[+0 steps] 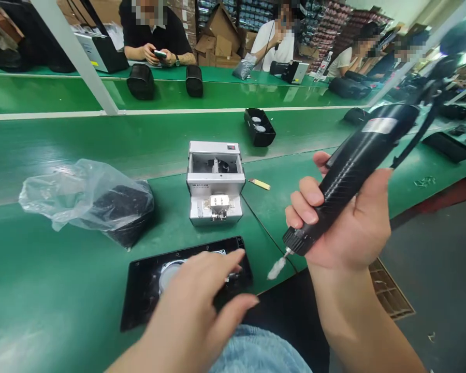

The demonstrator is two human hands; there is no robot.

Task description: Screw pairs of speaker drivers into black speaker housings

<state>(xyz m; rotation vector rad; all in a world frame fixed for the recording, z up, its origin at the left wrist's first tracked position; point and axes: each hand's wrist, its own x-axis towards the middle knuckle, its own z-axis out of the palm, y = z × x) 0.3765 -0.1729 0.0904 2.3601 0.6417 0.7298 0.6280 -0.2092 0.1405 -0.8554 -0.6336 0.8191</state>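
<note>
My right hand [345, 223] is wrapped round a black electric screwdriver [349, 171], which tilts down to the left. Its tip [277, 268] carries a whitish wrapping and hangs in the air to the right of a black speaker panel [140, 290]. That panel lies flat on the green bench, with a round silver driver [171, 274] partly showing. Over the panel is my left hand [202, 290], thumb and fingers apart, holding nothing; it hides much of the panel. Whether it touches the panel I cannot tell. Behind stands a grey-white screw feeder [216, 186].
A clear plastic bag [89, 197] with black contents lies left. A yellow cutter knife [260, 184] and a thin cable [262, 223] are right of the feeder. A black speaker box [259, 127] sits on the conveyor [159, 134]. Several people sit across from me.
</note>
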